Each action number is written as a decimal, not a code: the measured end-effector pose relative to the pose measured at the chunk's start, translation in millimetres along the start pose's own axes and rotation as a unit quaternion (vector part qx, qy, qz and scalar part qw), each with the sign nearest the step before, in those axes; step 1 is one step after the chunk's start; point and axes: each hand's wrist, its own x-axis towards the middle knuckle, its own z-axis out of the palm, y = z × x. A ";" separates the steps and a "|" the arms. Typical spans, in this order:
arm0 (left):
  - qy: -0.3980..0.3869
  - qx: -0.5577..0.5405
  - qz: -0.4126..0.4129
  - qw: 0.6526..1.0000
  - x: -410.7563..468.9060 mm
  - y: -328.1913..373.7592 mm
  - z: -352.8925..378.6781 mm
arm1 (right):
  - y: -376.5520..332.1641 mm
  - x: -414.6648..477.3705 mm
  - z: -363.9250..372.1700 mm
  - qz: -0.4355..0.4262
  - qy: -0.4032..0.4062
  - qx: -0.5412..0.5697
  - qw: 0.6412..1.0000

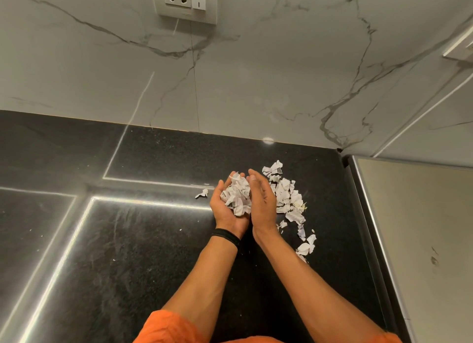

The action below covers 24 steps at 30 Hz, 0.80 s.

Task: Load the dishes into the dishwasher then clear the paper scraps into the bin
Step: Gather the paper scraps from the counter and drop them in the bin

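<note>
A heap of torn white paper scraps (237, 196) lies cupped between my two hands above the black countertop (153, 240). My left hand (225, 207) is palm up under the heap, a black band on its wrist. My right hand (262, 202) stands on edge against the heap's right side, fingers lightly curved round it. More paper scraps (288, 197) lie loose on the counter to the right of my hands, trailing toward me. One small scrap (202, 193) lies alone to the left. No dishes, dishwasher or bin show in view.
A marble-patterned wall (230, 74) rises behind the counter, with a power socket (184, 2) high up. A beige panel (409, 227) borders the counter's right edge. Bright light strips reflect on the glossy counter at the left.
</note>
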 end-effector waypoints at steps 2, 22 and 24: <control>-0.003 -0.004 0.004 1.000 -3.9 -1.0 1.3 | -1.4 -2.1 3.2 0.015 0.013 0.023 1.000; 0.002 -0.049 0.232 0.971 -167.0 9.3 -44.4 | -9.9 -147.5 11.1 0.019 -0.229 0.021 0.973; 0.028 -0.062 0.267 0.961 -196.7 4.9 -66.6 | -1.0 -178.1 5.2 0.024 -0.278 -0.004 0.960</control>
